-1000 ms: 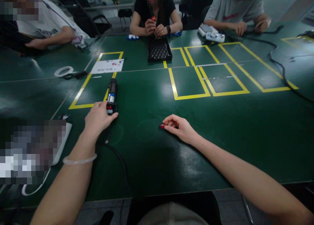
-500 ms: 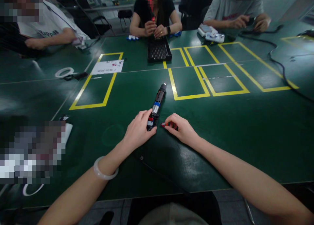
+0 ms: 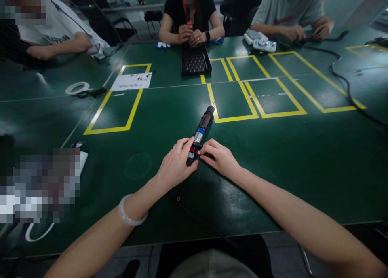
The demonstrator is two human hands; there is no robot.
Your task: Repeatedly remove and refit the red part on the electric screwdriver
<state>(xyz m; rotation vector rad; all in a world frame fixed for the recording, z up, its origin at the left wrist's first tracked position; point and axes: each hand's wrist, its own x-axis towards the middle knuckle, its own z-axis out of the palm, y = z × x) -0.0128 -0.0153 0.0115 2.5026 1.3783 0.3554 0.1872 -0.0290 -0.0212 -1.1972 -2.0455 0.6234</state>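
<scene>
A slim black electric screwdriver (image 3: pixel 200 134) with its inside exposed lies slanted on the green table (image 3: pixel 273 156). A silver motor with a blue band shows in its middle, and red and grey parts sit near its rear end. My left hand (image 3: pixel 177 162) grips that rear end, thumb on the near side and fingers along the left. Against the right side of the same end is my right hand (image 3: pixel 220 156), its thumb and fingers pinched on a small red part (image 3: pixel 198 152), mostly hidden by the fingertips.
Yellow tape frames (image 3: pixel 236 119) mark the table. Across it, a person holds a red tool above a black tray (image 3: pixel 196 65); two more people sit either side. A white paper (image 3: pixel 131 81), a tape roll (image 3: pixel 77 88) and a black cable (image 3: pixel 348 88) lie about.
The right hand has brought the small red part left, up to the screwdriver's rear end. The screwdriver, in my left hand, has shifted slightly right and tilted a little more.
</scene>
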